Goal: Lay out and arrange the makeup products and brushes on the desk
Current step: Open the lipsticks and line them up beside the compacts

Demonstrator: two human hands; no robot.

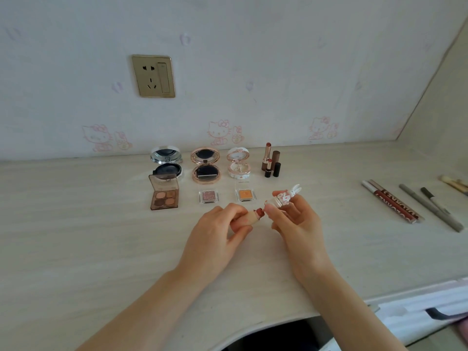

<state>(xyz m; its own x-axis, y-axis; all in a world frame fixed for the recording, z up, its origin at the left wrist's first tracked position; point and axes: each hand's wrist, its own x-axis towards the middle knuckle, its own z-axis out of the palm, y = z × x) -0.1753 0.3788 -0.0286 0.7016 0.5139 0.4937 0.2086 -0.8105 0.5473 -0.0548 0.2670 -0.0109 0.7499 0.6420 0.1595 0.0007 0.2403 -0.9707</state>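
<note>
My left hand (222, 231) grips a beige lipstick base (254, 216) with its dark red tip exposed, just above the middle of the desk. My right hand (293, 219) pinches the lipstick's cap (285, 197), which has a white rabbit on top, right beside the tip. Behind them stand three open compacts: a silver one (166, 160), a rose-gold one (205, 165) and a white one (238, 163). An open brown four-colour eyeshadow palette (163, 195) and two small single eyeshadows (207, 196) (245, 195) lie in front of them.
Two open lipsticks with their caps (271, 160) stand at the back. At the right lie two lip gloss tubes (392, 205), two grey pencils (433, 209) and brushes (455, 184) at the frame edge. The desk's curved front edge (278, 317) runs below my arms.
</note>
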